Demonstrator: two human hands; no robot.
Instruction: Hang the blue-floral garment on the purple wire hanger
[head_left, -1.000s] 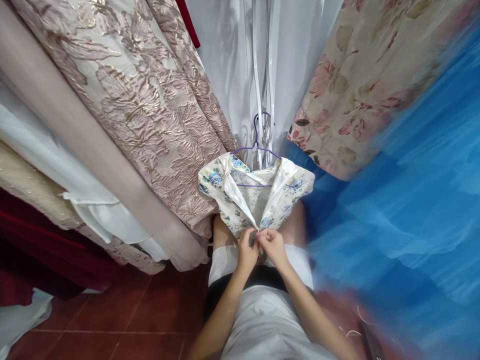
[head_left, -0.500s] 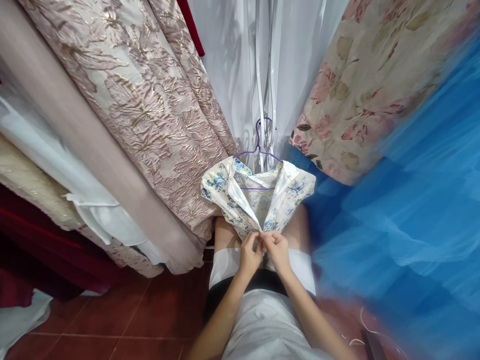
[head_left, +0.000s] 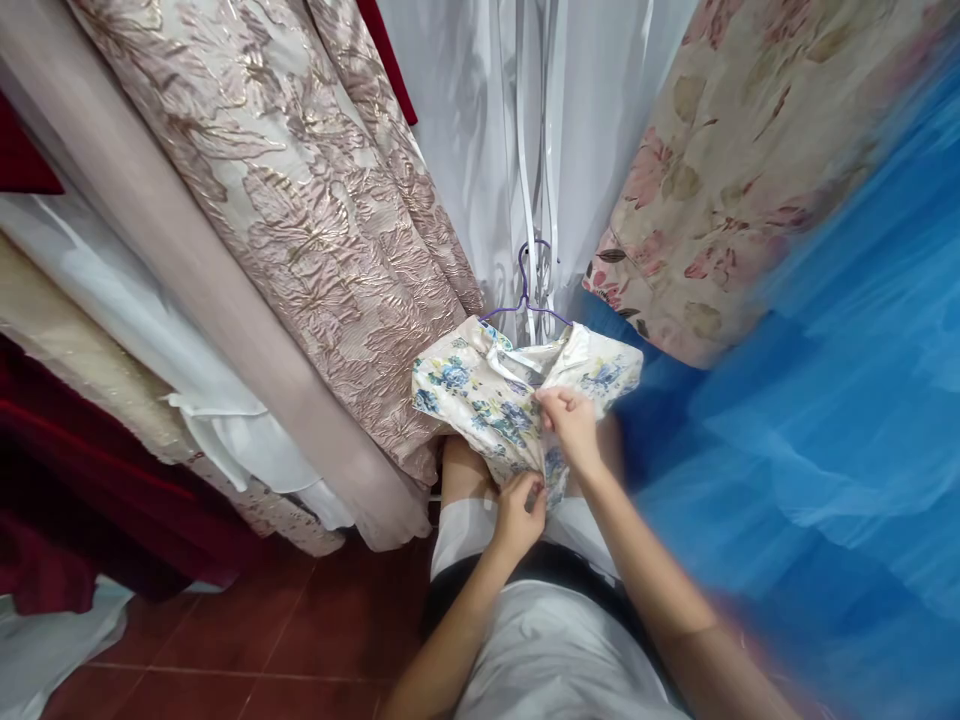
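Head view: a floral top (head_left: 480, 385) on a purple hanger (head_left: 525, 290) is being pinched along its front by both hands.

The front edges are best kept lined up and taut, probably, so nothing bunches. The top hangs between the brocade drape (head_left: 315, 220) and the blue fabric (head_left: 825, 400), in front of the white curtain (head_left: 465, 130). The right hand (head_left: 574, 425) is pinched on the cloth higher up, the left hand (head_left: 517, 510) is pinched on the lower edge; cloth sits right between the fingertips.

Brocade curtains (head_left: 300, 230) crowd left, blue fabric (head_left: 825, 380) right, narrow gap between
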